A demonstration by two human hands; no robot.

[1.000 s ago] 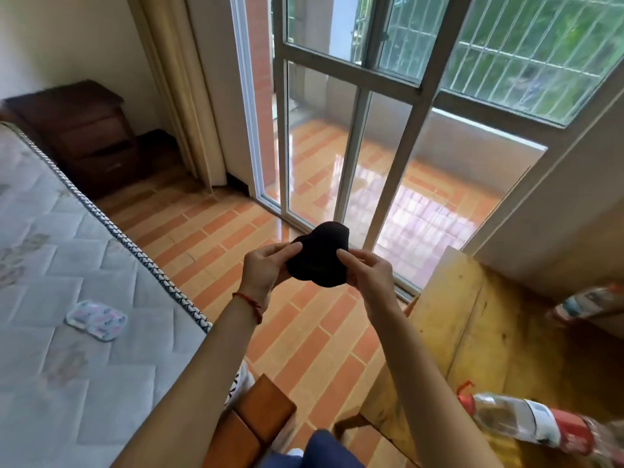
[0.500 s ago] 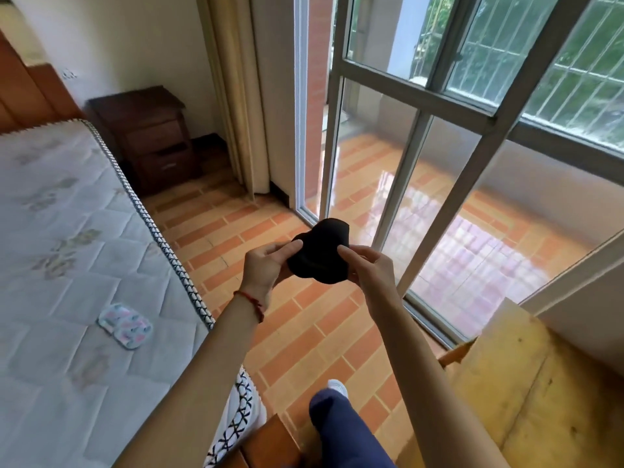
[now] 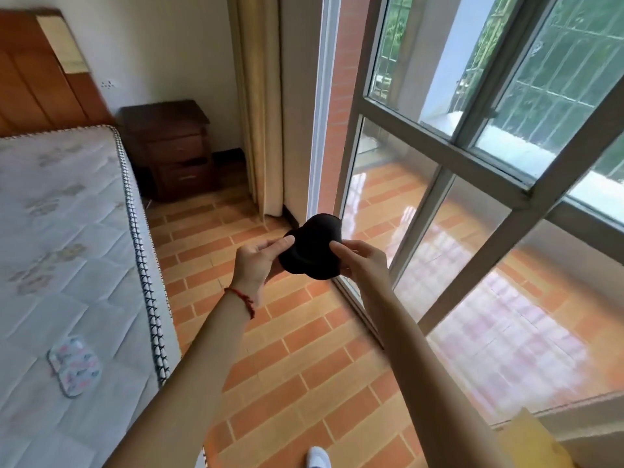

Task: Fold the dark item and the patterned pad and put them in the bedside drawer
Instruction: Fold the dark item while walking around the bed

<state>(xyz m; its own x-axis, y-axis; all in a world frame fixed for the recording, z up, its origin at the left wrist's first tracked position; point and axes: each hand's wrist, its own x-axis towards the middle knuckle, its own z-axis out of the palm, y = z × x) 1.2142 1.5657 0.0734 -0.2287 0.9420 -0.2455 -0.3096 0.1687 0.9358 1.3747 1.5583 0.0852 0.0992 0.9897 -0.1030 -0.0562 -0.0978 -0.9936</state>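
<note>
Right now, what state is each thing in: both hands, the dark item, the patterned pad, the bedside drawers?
left hand: pinches the dark item's left side
right hand: pinches its right side
dark item: held up over the floor, bunched
patterned pad: lying flat on the mattress, untouched
bedside drawers: lower one looks slightly ajar, upper shut

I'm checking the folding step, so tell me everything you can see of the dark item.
The dark item is a small black piece of soft, matte material, bunched into a rounded, lobed shape. It is held in mid-air above the tiled floor, pinched between the left hand and the right hand. Nothing else touches it.
</note>
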